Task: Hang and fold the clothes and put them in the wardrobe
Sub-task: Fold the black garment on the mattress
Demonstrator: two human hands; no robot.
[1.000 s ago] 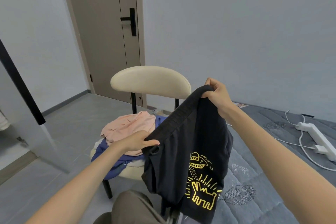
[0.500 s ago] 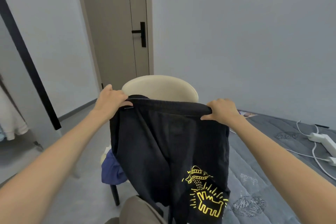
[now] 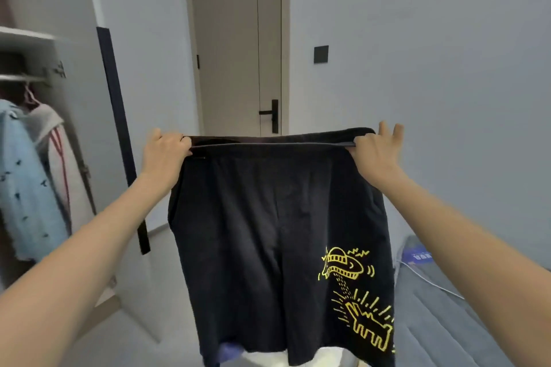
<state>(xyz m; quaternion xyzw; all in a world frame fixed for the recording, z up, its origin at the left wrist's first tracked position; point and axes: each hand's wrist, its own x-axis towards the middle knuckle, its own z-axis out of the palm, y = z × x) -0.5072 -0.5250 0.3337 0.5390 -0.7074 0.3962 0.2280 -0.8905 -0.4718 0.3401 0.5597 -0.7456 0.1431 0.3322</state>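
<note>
Shorts (image 3: 268,232) hang stretched before the door (image 3: 238,39), waistband (image 3: 268,143) gripped by the left hand (image 3: 164,153) but only thumb-pinched by the right hand (image 3: 372,155), fingers (image 3: 397,132) splayed, so that corner could slip.

Head view; forward, arm's reach.

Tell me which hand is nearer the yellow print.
Right. The right hand holds the waistband above the print; the left hand holds the far end.
</note>
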